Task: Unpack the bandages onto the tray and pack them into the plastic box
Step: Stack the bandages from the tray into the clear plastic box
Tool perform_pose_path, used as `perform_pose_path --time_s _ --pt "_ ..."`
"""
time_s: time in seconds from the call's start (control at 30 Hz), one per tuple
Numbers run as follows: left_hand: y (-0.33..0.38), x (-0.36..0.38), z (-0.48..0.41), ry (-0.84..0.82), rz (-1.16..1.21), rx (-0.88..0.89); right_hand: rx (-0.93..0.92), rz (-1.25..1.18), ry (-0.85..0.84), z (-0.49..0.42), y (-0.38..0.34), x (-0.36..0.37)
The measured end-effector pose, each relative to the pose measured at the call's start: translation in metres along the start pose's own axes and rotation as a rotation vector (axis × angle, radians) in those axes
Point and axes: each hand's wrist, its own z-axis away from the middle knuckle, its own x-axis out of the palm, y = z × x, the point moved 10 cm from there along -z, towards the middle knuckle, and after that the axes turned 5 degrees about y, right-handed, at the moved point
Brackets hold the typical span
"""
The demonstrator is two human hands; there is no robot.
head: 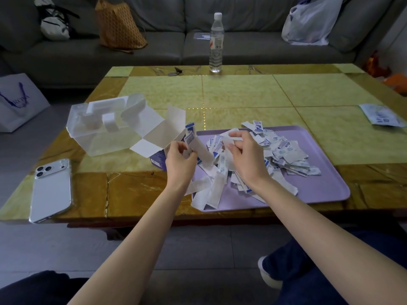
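Well to the left of the left hand, a phone lies near the near table edge. The plastic box stands beyond it, left of the left hand and off the tray. Whether anything is already in it cannot be told through its frosted wall. Just beside the left hand, an opened carton rests on the table with its flaps spread.

The left hand is curled round a small bundle of bandages, held upright between thumb and fingers. The right hand, close beside it, pinches a single white strip at the fingertips. Both hands are held above the near left part of the tray. The heap of bandages is spread beneath and to the right of the right hand.

Unpacking is judged to be largely done, and gathering for the box appears to be the step in hand. Next, the strip is likely to be added to the bundle, and the bundle carried left to the plastic box.

The raised carton flaps stand between the hands and the box, so they would have to be cleared. Some strips overhang the near tray rim under the left wrist and could be brushed off. Bare table lies beyond the tray, and a sachet lies far to the right of the right hand.
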Motion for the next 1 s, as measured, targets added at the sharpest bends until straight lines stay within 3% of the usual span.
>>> perform_pose_path --time_s 0.1,0.47,0.6,0.77,0.9,1.0 --pt "-0.001 0.016 0.011 -0.072 0.071 -0.040 -0.193 0.038 0.033 0.004 -0.027 0.005" --pt "-0.008 0.029 0.021 -0.201 0.325 -0.185 -0.139 -0.040 -0.207 0.024 -0.017 0.042" --pt "-0.009 0.024 0.021 -0.259 0.298 -0.150 0.007 -0.129 -0.219 0.018 -0.007 0.041" --pt "-0.006 0.024 0.021 -0.331 0.220 -0.066 0.198 -0.119 -0.405 0.022 0.016 0.051" --pt "-0.004 0.025 0.025 -0.351 0.186 -0.028 0.138 -0.050 -0.419 0.024 0.019 0.043" --pt "0.009 0.022 0.028 -0.340 0.085 0.060 -0.004 0.141 -0.411 0.024 0.016 0.033"
